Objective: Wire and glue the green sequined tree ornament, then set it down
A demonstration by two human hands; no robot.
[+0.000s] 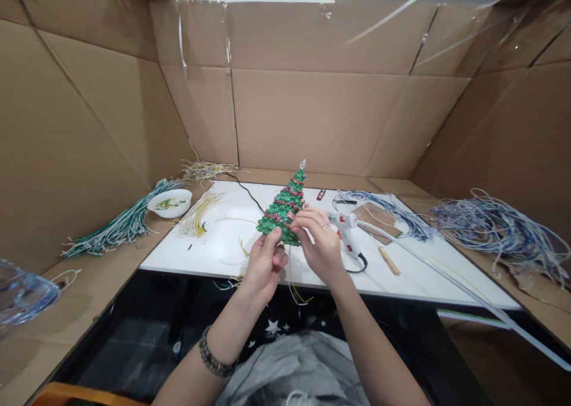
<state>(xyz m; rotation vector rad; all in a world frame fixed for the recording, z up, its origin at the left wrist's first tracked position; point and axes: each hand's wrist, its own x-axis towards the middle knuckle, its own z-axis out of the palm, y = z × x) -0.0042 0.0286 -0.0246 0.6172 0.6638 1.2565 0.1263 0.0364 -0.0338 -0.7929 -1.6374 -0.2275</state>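
A small green Christmas tree ornament with red garlands and a clear tip is held up above the white table, leaning to the right. My left hand grips its base between thumb and fingers. On the right side of the tree, my right hand has its fingers pinched close to the lower branches; what lies between those fingertips is hidden. Thin yellow and white wires hang beneath the tree. Just right of my right hand, a white glue gun lies on the table.
A white bowl of small pieces stands left, beside green-white wires and yellow wires. Blue-white wire bundles lie right. A wooden-handled tool and a long glue stick lie on the white table. Cardboard walls surround it.
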